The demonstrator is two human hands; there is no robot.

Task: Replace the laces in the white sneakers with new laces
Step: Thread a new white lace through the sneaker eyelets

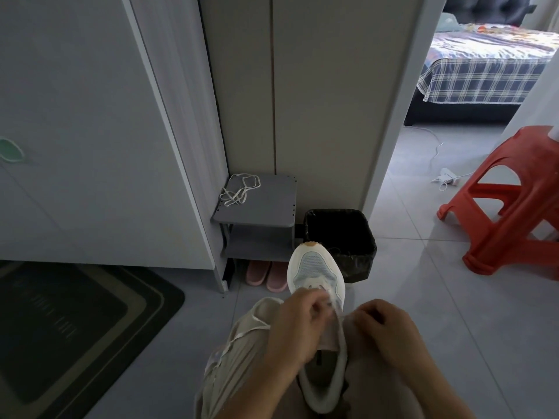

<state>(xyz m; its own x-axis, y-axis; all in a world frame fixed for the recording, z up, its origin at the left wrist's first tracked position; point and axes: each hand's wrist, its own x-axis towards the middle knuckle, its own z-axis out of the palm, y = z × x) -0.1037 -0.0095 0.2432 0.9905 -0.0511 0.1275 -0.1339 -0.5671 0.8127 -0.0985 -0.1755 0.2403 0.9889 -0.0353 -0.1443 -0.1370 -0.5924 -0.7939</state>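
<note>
The person sits with a white sneaker (316, 272) on their lap, between their knees. Its toe points away from them, toward the black bin (364, 267). The left hand (299, 325) is over the middle of the shoe. Its fingers are bent and pinch the lace (332, 300) right where it goes through the holes. The picture is a bit blurry there, so I cannot count the holes that are done. The right hand (390, 325) is just beside the shoe on the other side. Its fingers are curled in, but I cannot tell if they hold anything. A thin white strip (242, 335) lies across the left trouser leg. Another loose lace (240, 189) sits in a messy pile on top of the little gray shelf (272, 207) by the wall. It is well apart from the shoe. Under that shelf are pink slippers (267, 275), side by side on the floor. The bin stands just beside the shelf and has a dark bag in it. A red stool (499, 234) stands off to the right. A dark mat (75, 328) lies on the floor to the left. Through the doorway there is a bed (478, 80) with a checked cover. A white plug and cord (447, 176) lie on the tiles near it.
</note>
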